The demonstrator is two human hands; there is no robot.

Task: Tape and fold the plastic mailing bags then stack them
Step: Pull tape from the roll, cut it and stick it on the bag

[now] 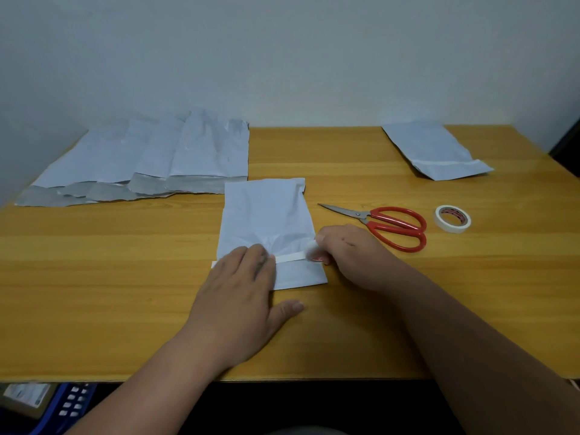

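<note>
Left hand point(238, 296), fingers flat, presses the mailing bag point(266, 221) at frame centre; right hand point(348, 252) grips a tape roll point(315, 254), laying the tape strip point(290, 257). Taping step; next, cutting likely.

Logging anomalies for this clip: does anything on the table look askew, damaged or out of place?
Little stands out. The untaped bags at the far left lie fanned out and creased, not squared up. The left hand presses the centre bag flat while the right hand grips a tape roll, laying a strip. Scissors lie closed.
</note>
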